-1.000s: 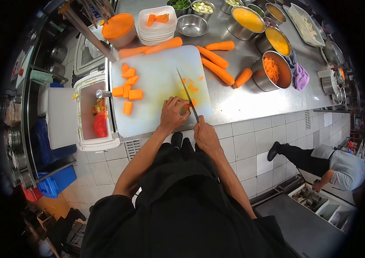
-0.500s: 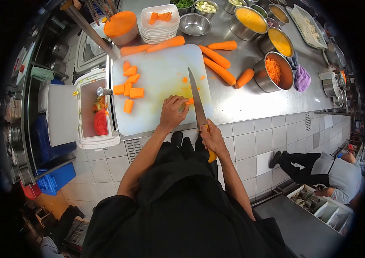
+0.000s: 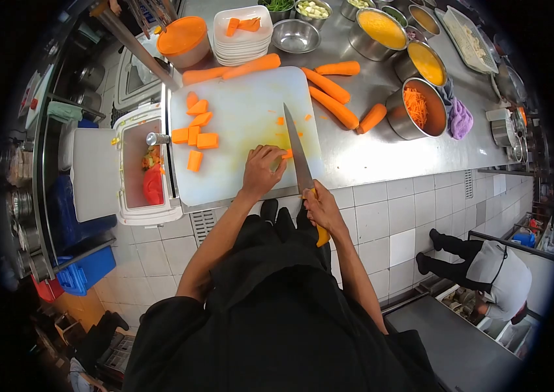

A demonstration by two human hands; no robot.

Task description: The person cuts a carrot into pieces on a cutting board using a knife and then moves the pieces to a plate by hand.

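My right hand (image 3: 322, 206) is closed round the yellow handle of a long knife (image 3: 299, 151), whose blade lies over the right part of the white cutting board (image 3: 224, 179). Against the blade's left side, the fingertips of my left hand (image 3: 264, 168) hold a small carrot piece (image 3: 287, 154). Small orange bits lie on the board near the blade. Several cut carrot chunks (image 3: 207, 140) are at the board's left side. Whole carrots (image 3: 334, 108) rest on the counter behind and to the right of the board.
A pot of shredded carrot (image 3: 415, 111), a purple cloth (image 3: 460, 119), stacked white dishes (image 3: 243, 46) and an orange-lidded tub (image 3: 183, 40) stand on the counter. An open white bin (image 3: 143, 163) is at left. Another person (image 3: 495, 268) bends over containers at lower right.
The knife blade has shifted slightly left. My left hand stays in about the same place. The other person at lower right has moved, with the legs and torso in a different position.
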